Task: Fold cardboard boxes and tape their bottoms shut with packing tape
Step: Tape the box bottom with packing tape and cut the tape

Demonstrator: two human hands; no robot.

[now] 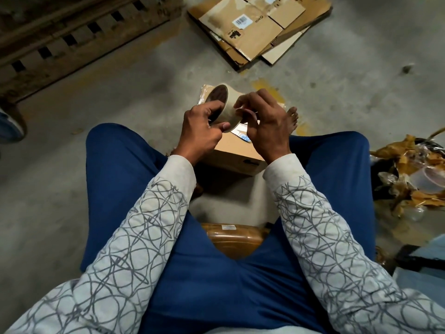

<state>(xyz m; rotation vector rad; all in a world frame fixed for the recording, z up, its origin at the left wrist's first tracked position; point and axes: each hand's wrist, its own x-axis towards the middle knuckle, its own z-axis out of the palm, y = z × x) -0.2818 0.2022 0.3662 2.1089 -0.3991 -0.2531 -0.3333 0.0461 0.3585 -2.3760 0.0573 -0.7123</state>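
Setting: concrete floor (108, 97), flattened boxes (255, 30) stacked beyond. Item: tape roll (227, 110), held above the small box (231, 156) between your knees. Your left hand (199, 131) grips its rim; your right hand (267, 126) pinches the outer wrap. Likely light, stiff, tacky; hold by the core.
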